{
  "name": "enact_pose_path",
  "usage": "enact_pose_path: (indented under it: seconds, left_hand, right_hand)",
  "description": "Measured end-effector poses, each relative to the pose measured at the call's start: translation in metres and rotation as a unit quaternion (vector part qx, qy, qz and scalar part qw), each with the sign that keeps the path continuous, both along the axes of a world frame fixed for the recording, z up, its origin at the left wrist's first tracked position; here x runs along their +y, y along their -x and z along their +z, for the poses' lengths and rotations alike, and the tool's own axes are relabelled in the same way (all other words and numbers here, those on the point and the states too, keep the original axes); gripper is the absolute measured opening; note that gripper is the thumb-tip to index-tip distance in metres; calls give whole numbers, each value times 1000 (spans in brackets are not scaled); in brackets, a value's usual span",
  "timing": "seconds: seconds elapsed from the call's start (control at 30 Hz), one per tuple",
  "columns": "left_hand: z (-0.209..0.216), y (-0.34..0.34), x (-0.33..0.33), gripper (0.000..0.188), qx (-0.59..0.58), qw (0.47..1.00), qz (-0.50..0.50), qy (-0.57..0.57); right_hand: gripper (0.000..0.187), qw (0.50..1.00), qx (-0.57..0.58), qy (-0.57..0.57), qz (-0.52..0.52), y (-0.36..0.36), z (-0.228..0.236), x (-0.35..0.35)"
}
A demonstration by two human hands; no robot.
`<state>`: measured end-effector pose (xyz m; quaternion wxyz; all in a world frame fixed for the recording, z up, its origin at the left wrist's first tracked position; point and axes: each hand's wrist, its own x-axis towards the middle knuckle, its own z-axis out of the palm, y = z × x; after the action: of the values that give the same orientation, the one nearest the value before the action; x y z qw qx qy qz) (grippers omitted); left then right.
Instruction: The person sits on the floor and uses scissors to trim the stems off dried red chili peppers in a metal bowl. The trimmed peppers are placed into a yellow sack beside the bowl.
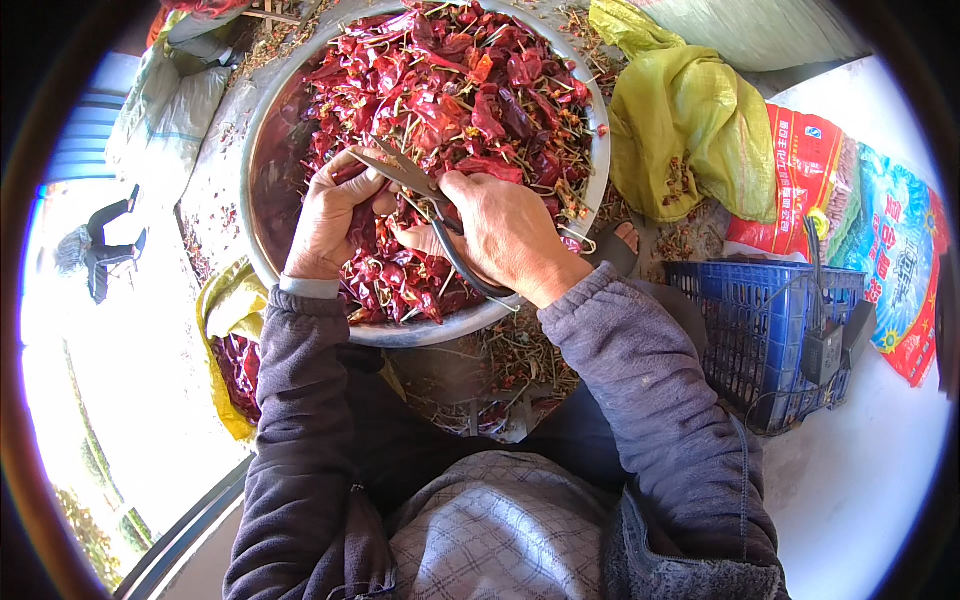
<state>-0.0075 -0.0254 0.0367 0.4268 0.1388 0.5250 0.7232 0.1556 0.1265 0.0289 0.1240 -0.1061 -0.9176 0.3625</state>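
A wide metal basin in front of me is heaped with dried red chili peppers, many with pale stems. Over its near half, my right hand grips a pair of scissors with dark handles. The blades point up and left, slightly apart, toward my left hand. That hand's thumb and fingers are drawn together beside the blades. Whatever it pinches is too small and too hidden to make out.
Right of the basin lie a yellow woven sack and a red printed bag. A blue plastic crate stands nearer on the right. At left, a yellow sack holds more peppers. Stem scraps litter the ground.
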Motion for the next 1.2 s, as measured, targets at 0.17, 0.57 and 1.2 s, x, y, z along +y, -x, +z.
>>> enact_pose_path:
  seconds: [0.17,0.57,1.2]
  left_hand:
    - [0,-1,5,11,0,1000,-7,8]
    - [6,39,-9,12,105,984,127,74]
    - [-42,62,-12,39,493,745,26,449]
  right_hand:
    - [59,999,20,-38,-18,-4,-1,-1]
    - [60,913,53,368,-169,1,11,17]
    - [75,956,-7,283,-81,1,1,20]
